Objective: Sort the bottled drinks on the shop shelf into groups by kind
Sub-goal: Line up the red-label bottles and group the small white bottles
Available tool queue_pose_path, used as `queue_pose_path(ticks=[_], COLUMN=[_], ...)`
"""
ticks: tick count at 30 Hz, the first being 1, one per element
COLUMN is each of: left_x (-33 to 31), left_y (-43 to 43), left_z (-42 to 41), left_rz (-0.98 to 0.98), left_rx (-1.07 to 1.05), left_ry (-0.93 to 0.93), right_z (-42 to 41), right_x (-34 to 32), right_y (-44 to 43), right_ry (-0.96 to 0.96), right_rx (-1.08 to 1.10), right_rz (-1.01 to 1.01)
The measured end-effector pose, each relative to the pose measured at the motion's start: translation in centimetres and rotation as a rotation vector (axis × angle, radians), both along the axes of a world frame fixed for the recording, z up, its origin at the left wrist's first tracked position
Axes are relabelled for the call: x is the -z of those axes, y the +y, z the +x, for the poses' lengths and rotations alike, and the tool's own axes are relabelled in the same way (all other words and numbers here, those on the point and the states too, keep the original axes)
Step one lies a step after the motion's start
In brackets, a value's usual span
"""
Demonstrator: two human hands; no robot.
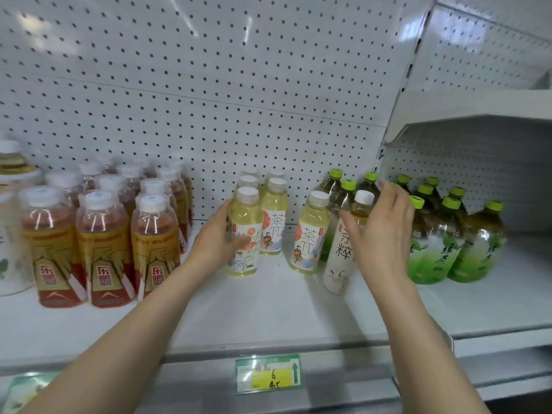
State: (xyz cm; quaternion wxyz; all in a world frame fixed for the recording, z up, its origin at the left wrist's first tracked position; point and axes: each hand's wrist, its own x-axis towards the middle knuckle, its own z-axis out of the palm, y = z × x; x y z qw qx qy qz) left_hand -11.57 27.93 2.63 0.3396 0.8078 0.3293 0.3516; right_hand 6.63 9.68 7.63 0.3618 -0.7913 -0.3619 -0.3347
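A green price tag (268, 373) clipped to the front lip of the white shelf (268, 318) carries a yellow patch with a handwritten 6, a blurred figure under it, and a green arrow pointing up. Just beyond the tag and slightly left, the left grip (219, 237) is wrapped round a floral-label bottle (245, 234) of pale yellow drink, thumb across its front. Beyond the tag to the right, the right grip (379, 231) is released, fingers spread and straight, just beside the neck of a white-label bottle (340, 255) reading 粹; it hides part of the green-capped bottles (433, 243) behind, 1 of them marked 绿茶. Between the 2 grips, straight back from the tag, stand pale tea bottles (310, 234) labelled 茶π, with more in rows behind the floral one. Far left of the tag, red-and-gold bottles (101, 243) read 东鹏, 3 in the front row. Farthest from the tag rises the white pegboard wall (209, 85).
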Motion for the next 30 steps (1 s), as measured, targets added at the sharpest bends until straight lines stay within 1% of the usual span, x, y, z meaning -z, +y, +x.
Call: queue_pose_path(ticks=[1, 2, 3, 4, 6, 7, 8, 10, 14, 17, 22, 25, 27, 30], left_x=[-0.1, -0.1, -0.2, -0.3, -0.5, -0.5, -0.6, -0.5, -0.2, -0.2, 0.6, 0.6, 0.3, -0.2], left_y=[0.0, 0.1, 0.2, 0.4, 0.6, 0.6, 0.7, 0.9, 1.4, 1.5, 2.0, 2.1, 1.7, 1.1], left_z=[-0.1, -0.1, 0.0, 0.0, -0.1, -0.2, -0.2, -0.1, 0.2, 0.4, 0.5, 0.6, 0.6, 0.7], left_rz=[0.024, 0.042, 0.049, 0.046, 0.031, 0.018, 0.002, -0.021, -0.038, -0.046, 0.011, -0.016, -0.004, 0.098], left_rx=[-0.005, -0.007, -0.005, 0.001, 0.018, 0.025, 0.034, 0.048, 0.058, 0.081, 0.052, 0.017, -0.067, -0.188], left_ry=[-0.002, -0.007, -0.008, -0.006, 0.015, 0.026, 0.030, 0.027, 0.025, 0.026, -0.007, -0.050, -0.056, -0.029], right_z=[-0.8, -1.4, -1.6, -1.5, -0.8, -0.4, -0.2, 0.4, -0.3, -1.3, -1.1, -0.8, -0.5, -0.5], right_x=[-0.5, -1.0, -1.2, -1.2, -0.9, -0.6, -0.5, -0.5, 0.3, 1.2, 1.9, 1.9, 1.9, 2.0], right_y=[0.8, 1.8, 3.3, 4.9, 7.9, 8.9, 9.5, 10.4, 10.9, 11.3, 11.3, 11.0, 11.0, 10.9], right_ry=[-0.110, -0.160, -0.149, -0.095, 0.020, 0.033, 0.026, 0.052, 0.113, 0.141, 0.180, 0.208, 0.223, 0.233], right_rx=[-0.032, -0.084, -0.133, -0.143, -0.012, 0.058, 0.092, 0.040, -0.244, -0.373, -0.452, -0.493, -0.500, -0.518], right_rz=[0.068, 0.063, -0.005, -0.117, -0.373, -0.462, -0.499, -0.467, -0.364, -0.274, -0.267, -0.265, -0.261, -0.255])
